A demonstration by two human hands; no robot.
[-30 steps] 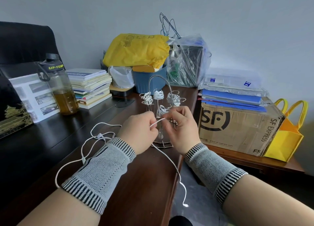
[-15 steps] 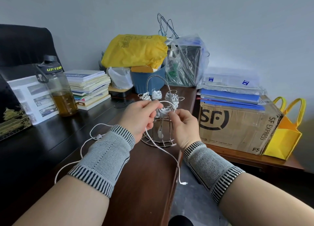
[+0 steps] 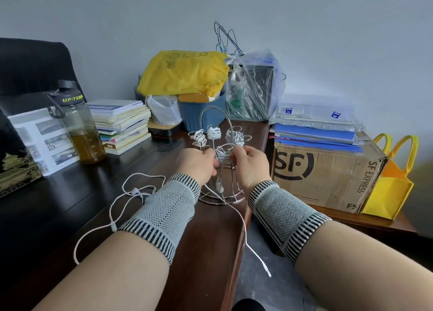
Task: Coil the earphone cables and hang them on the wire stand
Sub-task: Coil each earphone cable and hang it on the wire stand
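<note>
Wire stand point(image 3: 220, 170) on desk point(image 3: 206, 240) edge; bottle point(image 3: 80, 128) far left; box point(image 3: 325, 172) right.

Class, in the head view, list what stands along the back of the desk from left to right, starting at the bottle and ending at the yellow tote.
Bottle → stack of books → yellow plastic bag → clear plastic bag → cardboard box → yellow tote.

Both hands point(image 3: 222, 164) now higher, cable loop point(image 3: 225, 149) against wire stand point(image 3: 219, 160).
</note>
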